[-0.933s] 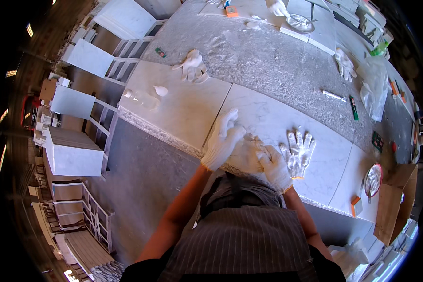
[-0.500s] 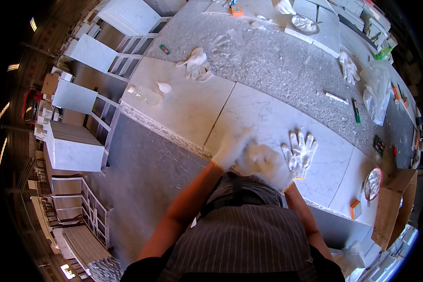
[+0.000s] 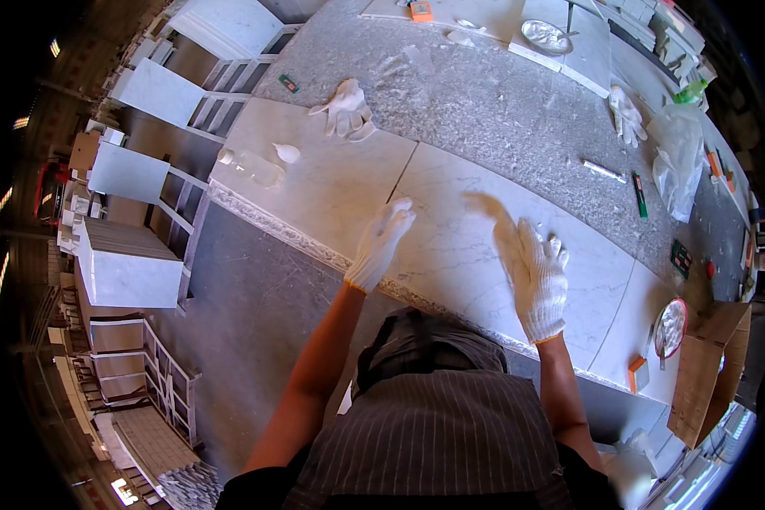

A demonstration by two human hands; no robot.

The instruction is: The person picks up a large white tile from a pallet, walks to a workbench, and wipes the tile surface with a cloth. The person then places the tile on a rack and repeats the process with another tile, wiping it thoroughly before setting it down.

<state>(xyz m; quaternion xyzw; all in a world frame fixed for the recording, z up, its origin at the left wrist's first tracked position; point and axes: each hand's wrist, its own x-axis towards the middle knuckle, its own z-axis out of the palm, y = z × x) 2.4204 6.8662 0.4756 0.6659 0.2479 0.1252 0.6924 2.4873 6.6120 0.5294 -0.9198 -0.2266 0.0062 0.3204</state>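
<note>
Both my hands wear white knitted gloves with orange-edged cuffs. My left hand (image 3: 382, 242) hovers at the near edge of a white marble-like slab (image 3: 459, 246), fingers stretched out and nothing seen in them. My right hand (image 3: 540, 280) is over the slab's right part, its fingers partly bent; whether a glove lies under or in it is hidden. Beside its fingers runs a tan blurred streak (image 3: 501, 225) that I cannot make out. Farther left, an empty glove (image 3: 344, 110) lies at the slab's far edge, with a white bulb (image 3: 287, 153) and a clear bottle (image 3: 259, 168) nearby.
At right stand a red-rimmed bowl (image 3: 671, 327), an orange-and-white block (image 3: 637, 374) and a cardboard box (image 3: 710, 374). Across the dusty grey surface lie another glove (image 3: 627, 117), a plastic bag (image 3: 680, 161) and a bowl of white material (image 3: 546, 36). Slabs on racks (image 3: 132, 174) stand left.
My hands have moved apart, the left leftward and the right rightward. My right hand now covers where a flat glove lay on the slab. The tan streak has appeared.
</note>
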